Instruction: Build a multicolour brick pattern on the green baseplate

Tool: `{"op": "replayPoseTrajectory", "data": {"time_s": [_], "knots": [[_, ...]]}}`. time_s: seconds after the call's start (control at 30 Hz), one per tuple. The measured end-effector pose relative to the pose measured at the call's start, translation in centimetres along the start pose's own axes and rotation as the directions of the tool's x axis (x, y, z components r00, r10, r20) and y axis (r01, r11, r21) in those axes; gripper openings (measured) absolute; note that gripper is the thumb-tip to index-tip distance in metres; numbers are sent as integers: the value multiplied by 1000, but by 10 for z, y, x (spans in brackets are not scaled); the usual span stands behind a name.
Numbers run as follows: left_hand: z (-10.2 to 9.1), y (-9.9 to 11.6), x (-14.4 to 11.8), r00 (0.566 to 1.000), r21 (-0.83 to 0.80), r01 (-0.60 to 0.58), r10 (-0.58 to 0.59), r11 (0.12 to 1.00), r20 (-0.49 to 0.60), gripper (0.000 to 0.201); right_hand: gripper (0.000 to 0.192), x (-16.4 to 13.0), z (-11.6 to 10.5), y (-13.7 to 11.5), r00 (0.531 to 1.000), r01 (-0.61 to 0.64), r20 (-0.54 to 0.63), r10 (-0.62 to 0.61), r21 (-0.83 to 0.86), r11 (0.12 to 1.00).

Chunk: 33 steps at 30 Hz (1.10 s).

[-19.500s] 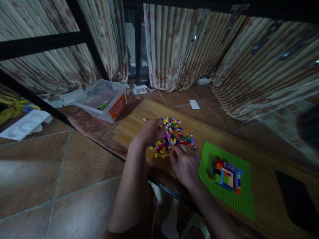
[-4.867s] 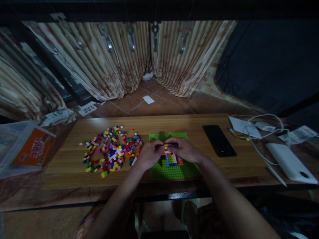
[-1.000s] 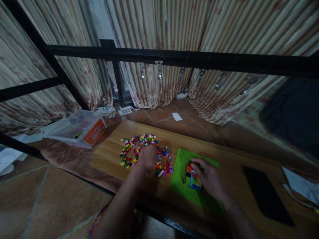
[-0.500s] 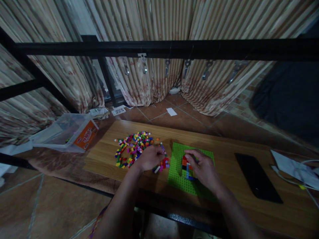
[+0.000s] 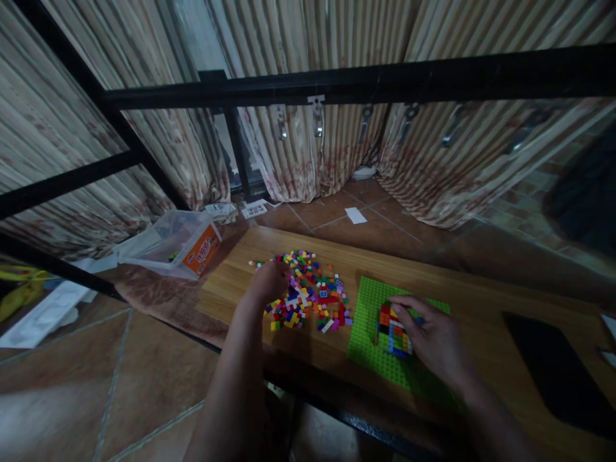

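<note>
A heap of small coloured bricks (image 5: 308, 292) lies spread on the low wooden table (image 5: 471, 301). My left hand (image 5: 269, 282) rests on the heap's left side, fingers curled down among the bricks; whether it grips one is hidden. To the right lies a green baseplate (image 5: 370, 340) with a small multicoloured brick build (image 5: 392, 324) on it. My right hand (image 5: 436, 337) lies on the plate with its fingers touching the right side of that build.
A clear plastic box with an orange label (image 5: 185, 240) sits on the floor left of the table. A black phone (image 5: 558, 366) lies on the table at right. A black metal frame (image 5: 337, 80) crosses overhead before striped curtains. Papers lie on the tiled floor.
My left hand has slid left, from the heap's right edge to its left side. The right hand stays on the build. The camera has turned slightly left.
</note>
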State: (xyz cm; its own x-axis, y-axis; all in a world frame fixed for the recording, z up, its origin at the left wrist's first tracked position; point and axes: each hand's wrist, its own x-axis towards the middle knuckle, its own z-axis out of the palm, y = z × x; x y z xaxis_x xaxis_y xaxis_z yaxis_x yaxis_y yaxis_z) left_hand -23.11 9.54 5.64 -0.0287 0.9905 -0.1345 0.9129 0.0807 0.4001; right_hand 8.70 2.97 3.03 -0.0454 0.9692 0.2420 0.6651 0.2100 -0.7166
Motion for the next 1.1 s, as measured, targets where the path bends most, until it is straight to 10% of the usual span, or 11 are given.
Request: {"op": "replayPoseTrajectory", "data": {"time_s": [1.1], "knots": [[12, 7, -3, 998, 131, -64, 61, 989, 28, 23, 29, 1, 12, -16, 998, 42, 55, -44, 48, 998]]}}
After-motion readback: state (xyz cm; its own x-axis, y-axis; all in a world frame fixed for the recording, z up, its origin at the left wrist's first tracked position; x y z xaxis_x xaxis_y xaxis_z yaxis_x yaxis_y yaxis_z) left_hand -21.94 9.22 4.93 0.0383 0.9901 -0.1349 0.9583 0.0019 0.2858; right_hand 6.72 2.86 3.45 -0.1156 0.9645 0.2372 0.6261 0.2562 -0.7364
